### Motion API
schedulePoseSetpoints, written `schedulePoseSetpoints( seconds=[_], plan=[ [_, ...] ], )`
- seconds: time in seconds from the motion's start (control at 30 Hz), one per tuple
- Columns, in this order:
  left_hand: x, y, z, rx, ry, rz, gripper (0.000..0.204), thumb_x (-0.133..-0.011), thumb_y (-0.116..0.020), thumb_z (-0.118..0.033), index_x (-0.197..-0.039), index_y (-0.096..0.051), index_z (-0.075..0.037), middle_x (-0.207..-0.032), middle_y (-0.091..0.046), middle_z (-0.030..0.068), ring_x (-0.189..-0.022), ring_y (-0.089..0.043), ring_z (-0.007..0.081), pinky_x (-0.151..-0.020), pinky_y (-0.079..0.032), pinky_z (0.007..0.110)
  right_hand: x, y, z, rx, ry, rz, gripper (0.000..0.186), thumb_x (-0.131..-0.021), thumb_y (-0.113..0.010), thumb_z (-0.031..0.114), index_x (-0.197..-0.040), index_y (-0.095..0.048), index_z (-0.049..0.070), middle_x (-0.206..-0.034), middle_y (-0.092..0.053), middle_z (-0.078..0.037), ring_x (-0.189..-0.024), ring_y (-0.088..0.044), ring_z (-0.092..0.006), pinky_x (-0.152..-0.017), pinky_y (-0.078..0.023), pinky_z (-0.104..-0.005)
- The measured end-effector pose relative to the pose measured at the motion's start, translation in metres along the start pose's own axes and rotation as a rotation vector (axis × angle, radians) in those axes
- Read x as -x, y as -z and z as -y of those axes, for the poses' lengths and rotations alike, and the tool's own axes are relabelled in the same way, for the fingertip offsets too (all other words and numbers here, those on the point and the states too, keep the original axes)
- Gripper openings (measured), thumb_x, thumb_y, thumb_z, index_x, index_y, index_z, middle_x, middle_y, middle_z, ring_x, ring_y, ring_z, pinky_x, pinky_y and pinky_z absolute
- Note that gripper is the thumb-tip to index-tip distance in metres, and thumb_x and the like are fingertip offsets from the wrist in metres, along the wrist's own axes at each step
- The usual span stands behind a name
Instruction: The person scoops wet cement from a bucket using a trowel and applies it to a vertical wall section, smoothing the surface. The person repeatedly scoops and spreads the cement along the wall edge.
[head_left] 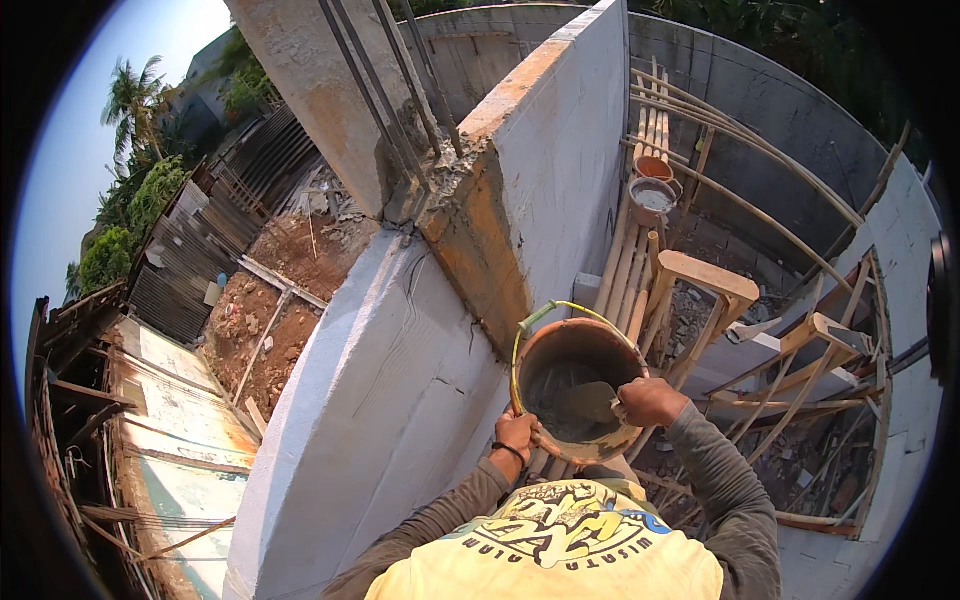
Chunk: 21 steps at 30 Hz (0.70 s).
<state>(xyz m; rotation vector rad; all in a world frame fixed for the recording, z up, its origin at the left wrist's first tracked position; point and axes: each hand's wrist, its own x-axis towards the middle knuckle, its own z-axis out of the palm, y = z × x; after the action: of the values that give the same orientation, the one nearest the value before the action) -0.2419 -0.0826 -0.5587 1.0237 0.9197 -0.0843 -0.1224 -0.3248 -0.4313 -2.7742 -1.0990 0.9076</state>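
Note:
An orange-brown bucket [585, 335] is tilted toward me in front of my chest, beside the wall. Grey wet mortar [550, 388] coats its bottom and inner sides. My left hand [517, 435], with a dark band at the wrist, is closed on the bucket's near left rim. My right hand [650, 402] is at the right rim, wrapped round the handle of a trowel [590, 402] whose blade lies inside against the mortar. The bucket's yellow wire handle has a green grip [538, 317] and rests up over the far left side.
A white block wall [390, 360] runs along my left, with a concrete column [330, 90] and steel bars [375, 85] above it. Bamboo poles [625, 265] form a platform, bearing more buckets [653, 200]. Wooden trestles [710, 275] stand at right over rubble.

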Motion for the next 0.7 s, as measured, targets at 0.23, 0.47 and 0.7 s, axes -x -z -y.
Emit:
schedulePoseSetpoints(
  seconds=[0.23, 0.47, 0.7],
  plan=[
    [0.012, 0.035, 0.004, 0.007, 0.045, -0.061, 0.033, -0.079, -0.055, 0.005, -0.106, -0.051, -0.013, -0.078, -0.057, 0.0044, -0.060, -0.059, 0.0174, -0.059, -0.056, 0.045, -0.011, -0.076, 0.016, -0.244, 0.014, -0.133, 0.023, -0.075, -0.069, 0.019, -0.089, -0.071, 0.001, -0.092, -0.069, -0.022, -0.093, -0.068, -0.0376, -0.079, -0.055, -0.0465],
    [0.040, 0.030, 0.012, -0.028, -0.077, -0.034, 0.028, -0.080, -0.054, 0.004, -0.104, -0.053, -0.009, -0.076, -0.057, 0.0033, -0.059, -0.058, 0.0134, -0.052, -0.053, 0.032, 0.007, -0.077, 0.037, -0.189, 0.097, -0.261, 0.022, -0.069, -0.069, 0.006, -0.089, -0.066, 0.001, -0.092, -0.061, -0.019, -0.098, -0.059, -0.0389, -0.081, -0.051, -0.0475],
    [0.027, 0.047, 0.021, -0.044, -0.114, -0.081, 0.040, -0.075, -0.056, 0.004, -0.113, -0.056, -0.005, -0.075, -0.057, 0.0025, -0.057, -0.055, 0.0113, -0.047, -0.046, 0.027, 0.047, -0.024, 0.024, -0.384, 0.132, -0.252, 0.036, -0.076, -0.067, 0.006, -0.111, -0.063, -0.001, -0.100, -0.058, -0.020, -0.091, -0.059, -0.0371, -0.081, -0.051, -0.0447]
  ],
)
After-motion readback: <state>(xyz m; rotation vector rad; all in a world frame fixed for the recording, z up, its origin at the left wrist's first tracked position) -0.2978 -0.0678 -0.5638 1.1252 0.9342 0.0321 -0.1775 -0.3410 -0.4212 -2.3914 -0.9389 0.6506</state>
